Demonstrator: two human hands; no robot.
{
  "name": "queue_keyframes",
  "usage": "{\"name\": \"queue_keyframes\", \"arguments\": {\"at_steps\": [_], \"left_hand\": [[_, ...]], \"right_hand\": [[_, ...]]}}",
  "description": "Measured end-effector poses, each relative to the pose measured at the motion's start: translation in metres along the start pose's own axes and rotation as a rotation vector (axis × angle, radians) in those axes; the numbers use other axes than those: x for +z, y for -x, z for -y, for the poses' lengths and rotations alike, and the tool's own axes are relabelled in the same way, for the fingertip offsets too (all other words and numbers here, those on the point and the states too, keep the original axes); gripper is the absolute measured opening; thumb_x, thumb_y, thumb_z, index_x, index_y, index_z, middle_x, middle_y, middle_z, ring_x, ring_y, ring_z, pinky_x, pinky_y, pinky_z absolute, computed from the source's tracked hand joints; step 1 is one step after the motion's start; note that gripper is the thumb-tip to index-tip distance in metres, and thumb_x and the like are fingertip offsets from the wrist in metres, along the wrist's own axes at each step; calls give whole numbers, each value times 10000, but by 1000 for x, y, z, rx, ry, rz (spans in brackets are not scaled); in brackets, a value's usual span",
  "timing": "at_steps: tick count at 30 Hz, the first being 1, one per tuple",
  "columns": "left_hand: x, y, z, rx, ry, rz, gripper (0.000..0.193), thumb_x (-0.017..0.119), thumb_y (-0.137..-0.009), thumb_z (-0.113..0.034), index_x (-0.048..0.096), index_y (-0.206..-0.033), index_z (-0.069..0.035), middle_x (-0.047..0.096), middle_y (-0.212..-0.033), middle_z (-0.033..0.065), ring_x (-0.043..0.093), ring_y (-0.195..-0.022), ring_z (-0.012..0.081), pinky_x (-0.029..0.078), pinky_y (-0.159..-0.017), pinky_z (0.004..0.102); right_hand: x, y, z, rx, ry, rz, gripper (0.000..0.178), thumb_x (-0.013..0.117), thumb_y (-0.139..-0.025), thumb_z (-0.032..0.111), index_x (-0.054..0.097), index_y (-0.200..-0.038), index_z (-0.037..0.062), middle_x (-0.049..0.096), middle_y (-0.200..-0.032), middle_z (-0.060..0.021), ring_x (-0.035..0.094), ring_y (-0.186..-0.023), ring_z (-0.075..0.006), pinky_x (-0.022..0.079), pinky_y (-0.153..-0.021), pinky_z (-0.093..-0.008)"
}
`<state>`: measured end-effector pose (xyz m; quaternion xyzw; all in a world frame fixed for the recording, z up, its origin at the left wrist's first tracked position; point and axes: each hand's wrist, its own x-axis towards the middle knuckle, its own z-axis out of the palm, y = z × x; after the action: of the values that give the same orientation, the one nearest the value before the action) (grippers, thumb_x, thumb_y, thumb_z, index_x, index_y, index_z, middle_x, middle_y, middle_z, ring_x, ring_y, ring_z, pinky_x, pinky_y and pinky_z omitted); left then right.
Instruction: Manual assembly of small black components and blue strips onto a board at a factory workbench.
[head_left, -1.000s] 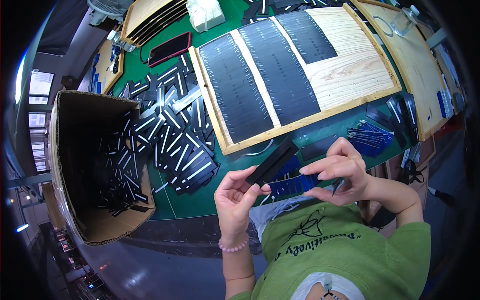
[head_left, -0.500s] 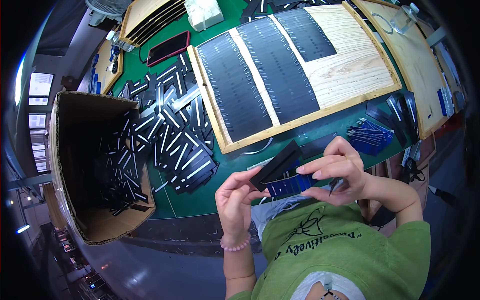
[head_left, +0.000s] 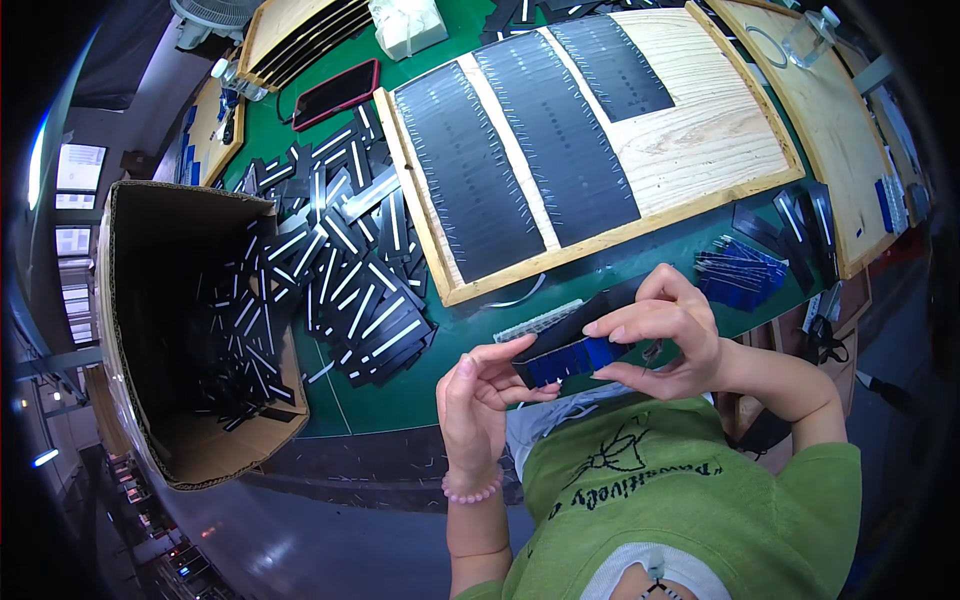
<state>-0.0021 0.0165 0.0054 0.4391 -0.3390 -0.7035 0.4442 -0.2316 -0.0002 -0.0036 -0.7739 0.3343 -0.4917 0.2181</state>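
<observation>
holding a slim matte black strip (head_left: 557, 338) and a glossy dark blue strip (head_left: 572, 362) together, both bare hands work on the near side of the pale wooden tray with a raised frame (head_left: 700, 146). the left hand (head_left: 474, 392) grasps the left end of the black strip, its index fingertip above and other fingers beneath. the right hand (head_left: 672, 345) pinches the blue strip between thumb and fingers; a small dark object shows in its palm, too hidden to name. the two strips lie edge against edge, slanting up to the right.

in the tray, long black panels with short pale threads (head_left: 508, 150) cover the left and middle. left of the tray, a loose heap of black strips with white bars (head_left: 370, 310) spreads over the green desk (head_left: 398, 405), beside an open brown cardboard box (head_left: 288, 372) containing more. a bundle of thin blue strips (head_left: 740, 276) lies near the tray's lower right corner.
</observation>
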Motion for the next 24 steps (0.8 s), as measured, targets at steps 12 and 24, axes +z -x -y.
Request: {"name": "queue_keyframes", "arguments": {"at_steps": [12, 24], "left_hand": [[0, -1, 3, -15, 93, 59, 550, 332, -990, -327, 515, -1072, 185, 619, -937, 298, 679, -689, 306, 607, -646, 348], [-3, -2, 5, -75, 196, 85, 572, 319, -998, -375, 526, -1054, 156, 639, -850, 270, 677, -655, 263, 596, -606, 332]], "right_hand": [[0, 0, 2, 10, -27, 46, 524, 853, -630, 111, 526, -1039, 101, 705, -994, -48, 438, -677, -159, 365, -620, -273], [1, -4, 2, -6, -73, 42, 540, 844, -647, 104, 522, -1080, 96, 700, -1021, -38, 442, -649, -149, 375, -608, -267]]}}
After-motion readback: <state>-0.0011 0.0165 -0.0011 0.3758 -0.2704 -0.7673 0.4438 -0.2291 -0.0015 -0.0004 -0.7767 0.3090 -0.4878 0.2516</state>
